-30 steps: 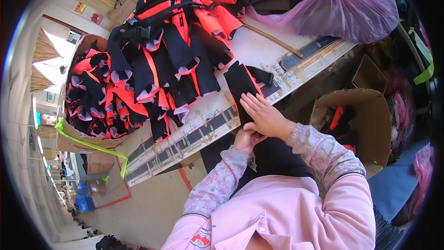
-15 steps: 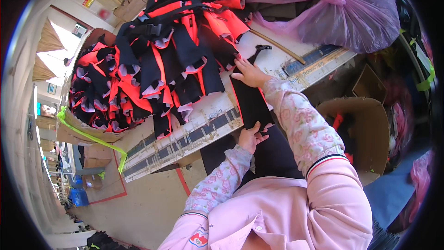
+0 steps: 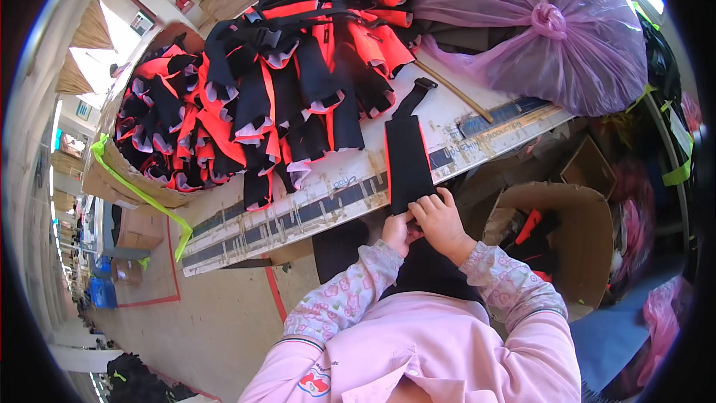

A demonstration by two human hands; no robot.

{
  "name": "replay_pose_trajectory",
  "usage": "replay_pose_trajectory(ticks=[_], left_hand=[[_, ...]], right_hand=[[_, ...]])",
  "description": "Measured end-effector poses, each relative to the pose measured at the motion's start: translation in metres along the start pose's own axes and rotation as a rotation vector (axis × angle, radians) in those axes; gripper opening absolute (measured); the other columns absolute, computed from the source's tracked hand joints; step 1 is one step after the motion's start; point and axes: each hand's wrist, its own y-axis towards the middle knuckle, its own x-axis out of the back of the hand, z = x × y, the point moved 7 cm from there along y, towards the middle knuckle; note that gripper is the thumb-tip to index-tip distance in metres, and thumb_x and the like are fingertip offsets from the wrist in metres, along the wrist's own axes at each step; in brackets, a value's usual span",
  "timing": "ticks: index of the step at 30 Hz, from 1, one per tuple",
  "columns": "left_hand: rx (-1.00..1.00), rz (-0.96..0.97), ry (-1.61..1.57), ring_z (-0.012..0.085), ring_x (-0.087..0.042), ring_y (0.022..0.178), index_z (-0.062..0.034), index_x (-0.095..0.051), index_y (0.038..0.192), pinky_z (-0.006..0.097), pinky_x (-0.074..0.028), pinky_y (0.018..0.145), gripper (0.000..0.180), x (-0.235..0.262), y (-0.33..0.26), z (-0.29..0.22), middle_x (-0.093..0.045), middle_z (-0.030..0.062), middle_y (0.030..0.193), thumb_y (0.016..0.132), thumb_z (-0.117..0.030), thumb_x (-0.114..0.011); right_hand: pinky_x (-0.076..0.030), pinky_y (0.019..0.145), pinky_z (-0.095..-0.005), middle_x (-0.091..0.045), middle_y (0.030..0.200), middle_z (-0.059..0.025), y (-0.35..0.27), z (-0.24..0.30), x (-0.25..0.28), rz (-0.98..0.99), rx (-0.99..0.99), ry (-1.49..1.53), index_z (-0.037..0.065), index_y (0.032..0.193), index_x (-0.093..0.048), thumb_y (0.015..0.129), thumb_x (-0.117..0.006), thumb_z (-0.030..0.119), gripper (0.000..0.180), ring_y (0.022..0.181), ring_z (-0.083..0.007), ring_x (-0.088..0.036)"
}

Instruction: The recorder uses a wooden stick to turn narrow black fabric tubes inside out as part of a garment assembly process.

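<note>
Taking the paired hands as the centre of a clock face, I see a black strip (image 3: 409, 160) with bright coral edges running away toward 12 o'clock. It lies flat and straight on the white worktop (image 3: 447, 116), its near end reaching just past the edge. From its far end, a strap bends to a dark buckle (image 3: 425, 83).

I have the left hand (image 3: 397, 233) and the right hand (image 3: 440, 220) side by side, apparently both closed on the strip's near end: the left at its left corner, the right with fingers bent over the top. The thumbs I cannot make out clearly.

At 11 o'clock is a broad, loose pile (image 3: 298, 82) of black and coral pieces, spilling into a carton (image 3: 149, 183) at 9. A knotted purple bag (image 3: 537, 60) sits at 1, with a thin rod (image 3: 455, 91) between it and the strip. An open box (image 3: 589, 216) at 3 holds similar pieces.

As for progress, I judge this one strip spread out and in hand; whether the heaped pieces are finished or waiting, I cannot tell.
</note>
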Motion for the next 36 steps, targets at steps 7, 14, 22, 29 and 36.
replay_pose_trajectory(ticks=[7,14,22,29,36], left_hand=[[-0.123,0.530,0.147,0.0259,-0.059,0.095,-0.0049,-0.050,0.117,0.041,-0.045,0.089,0.050,-0.041,-0.047,-0.062,-0.057,0.0108,0.107,0.090,-0.047,-0.047],[-0.337,0.616,-0.451,0.0228,-0.056,0.106,-0.0057,-0.050,0.121,0.040,-0.042,0.094,0.052,-0.118,-0.075,-0.127,-0.057,0.0098,0.116,0.090,-0.048,-0.047],[-0.569,0.405,-0.226,0.0112,-0.058,0.092,-0.0006,-0.056,0.111,0.026,-0.046,0.085,0.027,-0.120,-0.083,-0.118,-0.062,0.0032,0.103,0.089,-0.016,-0.059],[-0.447,0.700,-0.247,0.0123,-0.049,0.110,-0.0039,-0.038,0.131,0.030,-0.036,0.098,0.044,-0.138,-0.107,-0.111,-0.049,0.0047,0.123,0.091,-0.014,-0.055],[-0.471,0.717,-0.076,0.0157,-0.042,0.121,-0.0042,-0.031,0.136,0.033,-0.033,0.102,0.052,-0.149,-0.115,-0.104,-0.044,0.0040,0.129,0.092,-0.022,-0.054]], right_hand=[[-0.046,0.080,-0.0320,-0.060,0.094,-0.0079,-0.010,-0.074,0.036,-0.380,-0.436,0.972,0.000,0.099,-0.058,0.078,-0.055,0.000,0.021,0.089,-0.0239,-0.059],[-0.044,0.095,-0.0353,-0.055,0.120,-0.0086,-0.076,-0.067,0.038,-0.552,-0.776,1.832,0.002,0.123,-0.047,0.079,-0.054,-0.004,0.045,0.110,-0.0211,-0.055],[-0.053,0.077,-0.0406,-0.059,0.114,-0.0067,-0.111,-0.049,-0.022,-0.454,-0.943,2.003,0.010,0.117,-0.050,0.084,-0.056,0.001,0.035,0.097,-0.0227,-0.061],[-0.050,0.077,-0.0399,-0.059,0.113,-0.0012,-0.115,-0.048,-0.028,-0.377,-1.059,2.086,0.016,0.117,-0.050,0.080,-0.059,0.005,0.040,0.103,-0.0207,-0.058],[-0.046,0.071,-0.0326,-0.062,0.099,0.0000,-0.135,-0.087,0.001,-0.348,-1.095,1.992,0.014,0.111,-0.053,0.079,-0.062,0.007,0.034,0.087,-0.0133,-0.059]])
